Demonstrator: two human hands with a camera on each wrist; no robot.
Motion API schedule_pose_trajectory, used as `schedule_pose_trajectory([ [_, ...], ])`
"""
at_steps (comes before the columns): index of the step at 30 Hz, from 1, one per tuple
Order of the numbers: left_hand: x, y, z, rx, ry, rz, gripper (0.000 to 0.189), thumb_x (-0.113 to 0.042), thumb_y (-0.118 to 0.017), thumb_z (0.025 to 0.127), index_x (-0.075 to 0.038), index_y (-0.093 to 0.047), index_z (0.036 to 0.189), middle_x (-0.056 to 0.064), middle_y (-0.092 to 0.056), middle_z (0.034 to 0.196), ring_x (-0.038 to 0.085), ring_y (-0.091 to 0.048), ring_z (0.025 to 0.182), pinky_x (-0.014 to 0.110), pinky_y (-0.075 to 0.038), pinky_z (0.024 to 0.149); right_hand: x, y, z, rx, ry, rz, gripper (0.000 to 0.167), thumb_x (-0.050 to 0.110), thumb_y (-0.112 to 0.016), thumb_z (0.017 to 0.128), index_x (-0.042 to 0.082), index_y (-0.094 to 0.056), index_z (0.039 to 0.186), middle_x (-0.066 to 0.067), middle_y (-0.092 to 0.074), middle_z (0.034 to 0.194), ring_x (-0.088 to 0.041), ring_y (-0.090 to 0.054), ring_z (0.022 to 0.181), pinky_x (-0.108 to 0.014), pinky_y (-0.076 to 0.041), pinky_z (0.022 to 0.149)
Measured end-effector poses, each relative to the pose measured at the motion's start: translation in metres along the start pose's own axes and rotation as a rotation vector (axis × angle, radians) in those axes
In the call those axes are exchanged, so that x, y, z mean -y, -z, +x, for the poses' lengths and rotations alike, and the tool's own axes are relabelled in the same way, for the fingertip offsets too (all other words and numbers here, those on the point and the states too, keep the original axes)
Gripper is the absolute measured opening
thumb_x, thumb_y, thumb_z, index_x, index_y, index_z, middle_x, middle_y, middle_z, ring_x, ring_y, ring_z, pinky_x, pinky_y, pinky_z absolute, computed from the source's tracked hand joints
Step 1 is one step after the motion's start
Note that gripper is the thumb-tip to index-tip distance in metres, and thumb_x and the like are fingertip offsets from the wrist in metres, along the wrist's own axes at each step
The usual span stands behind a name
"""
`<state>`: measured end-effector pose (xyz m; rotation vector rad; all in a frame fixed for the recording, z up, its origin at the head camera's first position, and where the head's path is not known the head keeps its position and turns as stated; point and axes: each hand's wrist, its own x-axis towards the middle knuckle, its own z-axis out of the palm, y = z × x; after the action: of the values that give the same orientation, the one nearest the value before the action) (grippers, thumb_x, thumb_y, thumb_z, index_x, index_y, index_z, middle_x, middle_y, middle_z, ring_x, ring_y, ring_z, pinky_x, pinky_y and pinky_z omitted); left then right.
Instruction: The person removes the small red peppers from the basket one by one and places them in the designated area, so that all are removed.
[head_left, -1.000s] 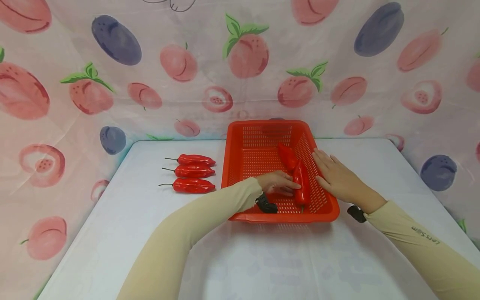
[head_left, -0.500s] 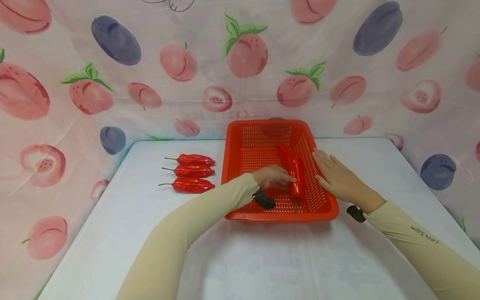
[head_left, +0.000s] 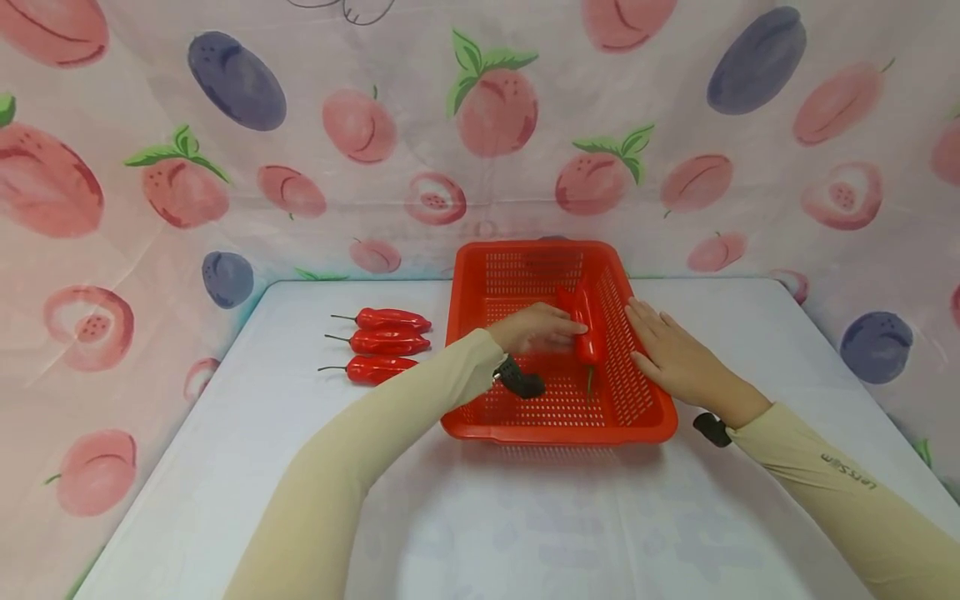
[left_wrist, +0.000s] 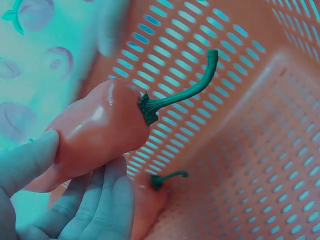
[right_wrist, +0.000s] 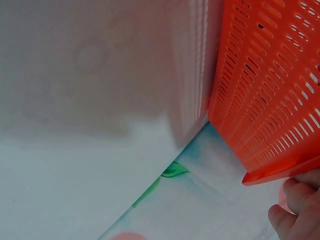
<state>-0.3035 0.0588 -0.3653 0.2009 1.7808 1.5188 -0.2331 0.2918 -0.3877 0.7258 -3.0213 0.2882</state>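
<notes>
Inside the red plastic basket (head_left: 558, 433), my left hand (head_left: 536, 327) grips a red chili pepper (head_left: 591, 342) by its body. Thumb on one side and fingers on the other hold it, its green stem free, as the left wrist view shows (left_wrist: 107, 122). Another red pepper (left_wrist: 150, 202) lies lower in the basket; in the head view the held one mostly covers it. My right hand (head_left: 675, 354) rests with straight fingers against the basket's right rim. Its fingers (right_wrist: 300, 200) show at the rim in the right wrist view.
Left of the basket, three red peppers (head_left: 390, 342) lie in a row on the white table (head_left: 285, 467), stems pointing left. My left sleeve partly covers the nearest one. A fruit-print cloth (head_left: 480, 192) hangs behind the table.
My left hand has carried the pepper away from me, toward the basket's back and slightly left, over the other pepper. My right hand has stayed at the rim.
</notes>
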Motion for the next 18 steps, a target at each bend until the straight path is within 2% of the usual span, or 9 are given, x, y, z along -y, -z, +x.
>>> schedule_pose_trajectory([
  [8,-0.013,0.009,-0.017,-0.026,-0.065,-0.044,0.046,-0.012,-0.06,0.092,0.003,-0.047,0.133,0.019,-0.058,0.13,0.03,-0.058,0.119,0.039,-0.047,0.1,0.0,0.0,0.0,0.0,0.013,0.013,0.067,0.025,-0.043,0.097,-0.005,-0.012,0.148,-0.024,-0.014,0.155,-0.04,-0.015,0.143,-0.06,-0.016,0.114],
  [18,-0.022,0.026,-0.044,-0.07,-0.13,-0.032,0.051,-0.012,-0.058,0.093,0.001,-0.041,0.139,0.018,-0.056,0.133,0.03,-0.056,0.121,0.042,-0.043,0.105,-0.001,0.001,0.0,-0.005,0.019,0.008,0.067,0.023,-0.043,0.097,-0.006,-0.011,0.148,-0.024,-0.014,0.155,-0.04,-0.015,0.143,-0.058,-0.017,0.114],
])
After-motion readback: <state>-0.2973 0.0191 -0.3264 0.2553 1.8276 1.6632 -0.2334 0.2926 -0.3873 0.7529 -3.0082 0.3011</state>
